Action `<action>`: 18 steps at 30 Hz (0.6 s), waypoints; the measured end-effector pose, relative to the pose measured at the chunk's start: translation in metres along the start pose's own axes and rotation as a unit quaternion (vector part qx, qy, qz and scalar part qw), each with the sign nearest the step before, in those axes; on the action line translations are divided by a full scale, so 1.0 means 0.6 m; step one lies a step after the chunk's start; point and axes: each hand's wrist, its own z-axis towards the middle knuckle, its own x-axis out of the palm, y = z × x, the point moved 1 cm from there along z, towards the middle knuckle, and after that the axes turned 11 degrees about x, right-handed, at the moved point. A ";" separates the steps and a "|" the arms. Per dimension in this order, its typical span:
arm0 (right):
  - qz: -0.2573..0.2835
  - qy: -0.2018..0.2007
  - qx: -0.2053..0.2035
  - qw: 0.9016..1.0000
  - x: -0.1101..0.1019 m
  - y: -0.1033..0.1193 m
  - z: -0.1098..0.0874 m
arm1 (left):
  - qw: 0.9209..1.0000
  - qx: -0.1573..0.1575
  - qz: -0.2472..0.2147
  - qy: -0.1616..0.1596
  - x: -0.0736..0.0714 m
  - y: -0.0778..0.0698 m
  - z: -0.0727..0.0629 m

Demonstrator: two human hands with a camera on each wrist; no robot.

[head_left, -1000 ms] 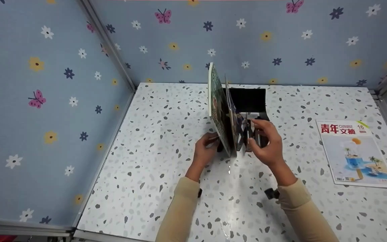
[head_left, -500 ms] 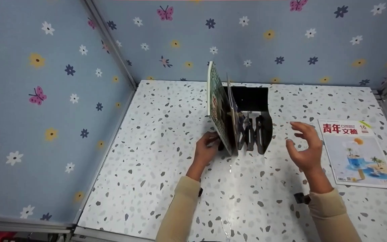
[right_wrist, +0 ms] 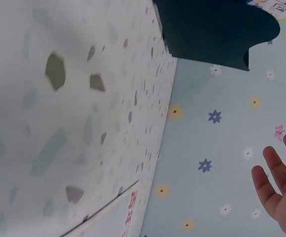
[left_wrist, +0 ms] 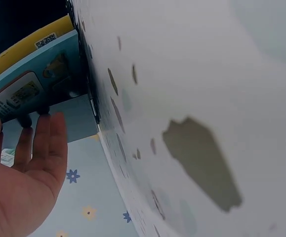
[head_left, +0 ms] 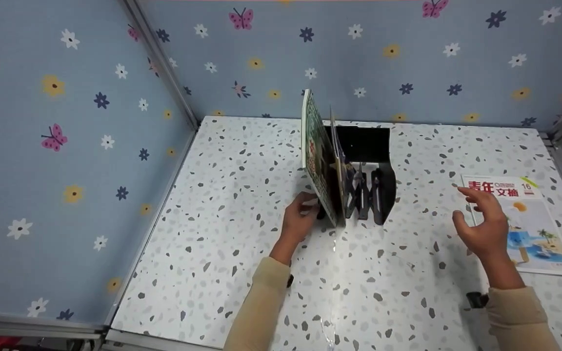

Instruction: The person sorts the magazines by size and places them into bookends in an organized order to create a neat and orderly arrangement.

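Note:
A black desk book rack with upright slots stands near the back of the table. In its left part stand a book with a greenish cover and thinner ones right beside it. My left hand is at the rack's left front; in the left wrist view its fingertips meet the lower side of a teal book, with a yellow spine behind. My right hand holds nothing, its fingers spread and slightly bent above the magazine lying flat at right.
Side and back walls with a flower print enclose the speckled table. In the right wrist view the rack's dark side panel rises at the top. Slots at the rack's right hold no books.
My right hand has withdrawn from the rack's slots and moved right, over the magazine's left side. My left hand has stayed at the rack.

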 end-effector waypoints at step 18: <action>-0.165 0.105 0.138 0.971 -0.036 -0.081 0.004 | 0.992 0.059 -0.077 0.086 -0.018 0.004 -0.010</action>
